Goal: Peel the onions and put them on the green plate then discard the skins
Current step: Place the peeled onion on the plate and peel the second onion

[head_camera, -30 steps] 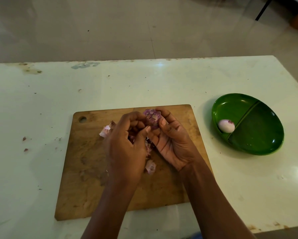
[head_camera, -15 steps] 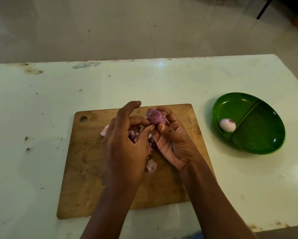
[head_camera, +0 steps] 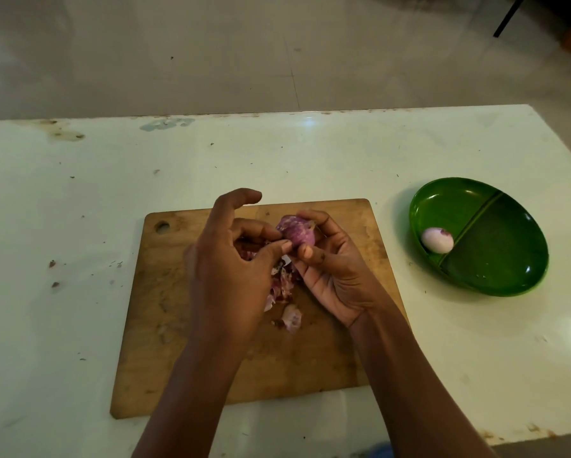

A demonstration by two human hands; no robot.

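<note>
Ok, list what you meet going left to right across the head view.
left hand → half-peeled onion → right hand → peeled onion in the green plate. Cutting board and onion skins overlap the hands, so omitted.

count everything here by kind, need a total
onions: 2 (held onion, peeled onion on the plate)
green plate: 1
cutting board: 1
skin heap: 1
total: 5

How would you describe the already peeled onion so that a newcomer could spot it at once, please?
Right of the wooden cutting board sits a green plate. The peeled onion lies in its left compartment, by the divider. It is pale and smooth, unlike the purple onion held over the board.
</note>
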